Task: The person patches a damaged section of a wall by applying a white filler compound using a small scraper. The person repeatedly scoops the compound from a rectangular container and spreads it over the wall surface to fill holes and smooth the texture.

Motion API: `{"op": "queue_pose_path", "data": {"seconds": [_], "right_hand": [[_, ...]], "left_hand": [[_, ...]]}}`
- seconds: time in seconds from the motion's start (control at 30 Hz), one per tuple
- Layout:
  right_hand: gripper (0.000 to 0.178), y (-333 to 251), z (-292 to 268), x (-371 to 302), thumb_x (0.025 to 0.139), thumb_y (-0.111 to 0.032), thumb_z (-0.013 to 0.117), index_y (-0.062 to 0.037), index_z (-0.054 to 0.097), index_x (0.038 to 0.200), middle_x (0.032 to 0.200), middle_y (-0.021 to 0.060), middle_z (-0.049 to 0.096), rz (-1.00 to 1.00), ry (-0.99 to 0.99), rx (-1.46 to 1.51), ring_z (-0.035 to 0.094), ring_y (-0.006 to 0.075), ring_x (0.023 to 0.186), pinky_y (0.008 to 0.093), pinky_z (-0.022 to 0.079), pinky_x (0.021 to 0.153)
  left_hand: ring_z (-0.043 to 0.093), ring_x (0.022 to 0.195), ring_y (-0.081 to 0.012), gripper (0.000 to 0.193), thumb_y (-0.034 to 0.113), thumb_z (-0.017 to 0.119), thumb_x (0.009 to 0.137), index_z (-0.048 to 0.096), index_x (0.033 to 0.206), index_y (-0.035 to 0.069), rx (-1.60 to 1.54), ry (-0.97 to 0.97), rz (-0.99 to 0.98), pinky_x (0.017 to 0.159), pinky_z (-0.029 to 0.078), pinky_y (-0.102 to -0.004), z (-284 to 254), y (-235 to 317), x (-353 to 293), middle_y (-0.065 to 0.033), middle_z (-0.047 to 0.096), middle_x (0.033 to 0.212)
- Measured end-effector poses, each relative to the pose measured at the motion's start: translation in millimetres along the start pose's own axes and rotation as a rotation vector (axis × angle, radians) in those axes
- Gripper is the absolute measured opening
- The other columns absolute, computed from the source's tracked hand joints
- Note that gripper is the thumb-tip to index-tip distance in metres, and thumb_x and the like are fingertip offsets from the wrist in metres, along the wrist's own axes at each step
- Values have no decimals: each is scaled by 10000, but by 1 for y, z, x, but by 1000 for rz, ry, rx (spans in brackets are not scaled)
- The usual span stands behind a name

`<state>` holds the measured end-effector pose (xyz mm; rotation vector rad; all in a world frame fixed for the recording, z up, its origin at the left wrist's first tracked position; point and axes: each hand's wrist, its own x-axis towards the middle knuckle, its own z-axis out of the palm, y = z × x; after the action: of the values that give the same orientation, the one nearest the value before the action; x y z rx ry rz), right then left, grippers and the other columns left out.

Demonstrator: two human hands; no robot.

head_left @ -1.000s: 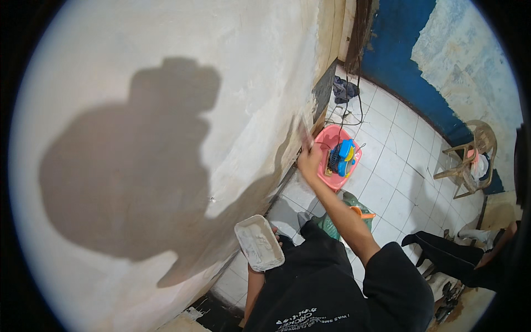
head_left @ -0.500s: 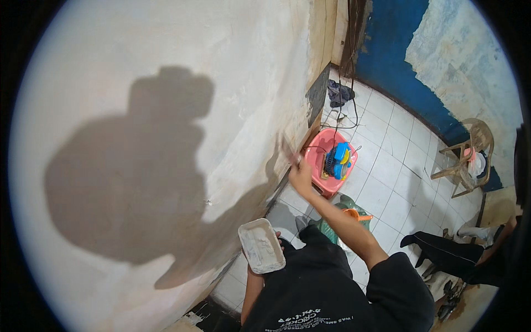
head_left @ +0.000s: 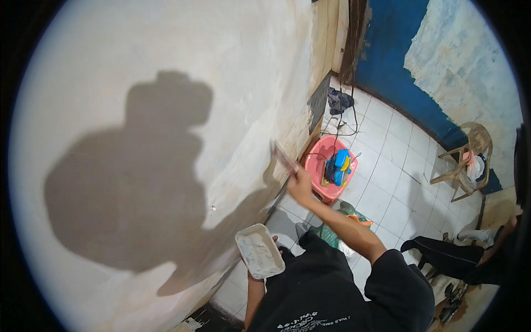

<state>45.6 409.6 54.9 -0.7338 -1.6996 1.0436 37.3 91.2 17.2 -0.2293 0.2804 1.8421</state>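
My right hand (head_left: 300, 186) is closed round a flat putty knife (head_left: 285, 159), whose blade end is at the pale, patchy wall (head_left: 249, 88); slight blur hides its exact edge. Lower down, my left hand (head_left: 275, 240) holds a white rectangular tub (head_left: 260, 252) from beneath, close to the wall. Whitish paste coats the inside of the tub. Most of the left hand is hidden under it, with only fingertips showing at its right side.
A pink basin (head_left: 313, 166) holding blue and yellow items stands by the wall base, cables running into it. Nearby are a green plastic bag (head_left: 328, 237) and dark cloth (head_left: 339, 101). A brown chair (head_left: 480, 135) stands at the right, near a blue, peeling wall (head_left: 387, 50).
The putty knife has shifted slightly left along the wall, my right hand turning with it. My left hand's tub has moved a little left and tilted slightly.
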Motion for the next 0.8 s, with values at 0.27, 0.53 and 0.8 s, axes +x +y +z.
{"op": "queue_pose_path", "data": {"seconds": [0.27,0.53,0.8], "right_hand": [[451,-27,-57,220,715,37,484,8,628,1141,767,218,621,-116,463,-164,609,334,686,407,469,671],[655,-79,-34,67,674,158,407,-60,598,1262,1063,227,660,-299,-9,-84,688,303,861,314,503,702],[225,-88,-92,248,662,27,491,49,587,865,591,230,523,-200,434,-300,533,330,520,414,400,529]], "left_hand": [[543,1139,-420,903,693,508,811,287,1477,125,-94,-46,39,971,441,-595,4,0,-5,-283,376,1429],[554,1128,-421,831,660,460,858,287,1478,134,-31,-98,11,925,476,-602,10,6,6,-277,366,1436],[555,1122,-429,886,670,501,827,290,1472,100,10,-145,-37,911,479,-605,20,4,19,-281,375,1426]]}}
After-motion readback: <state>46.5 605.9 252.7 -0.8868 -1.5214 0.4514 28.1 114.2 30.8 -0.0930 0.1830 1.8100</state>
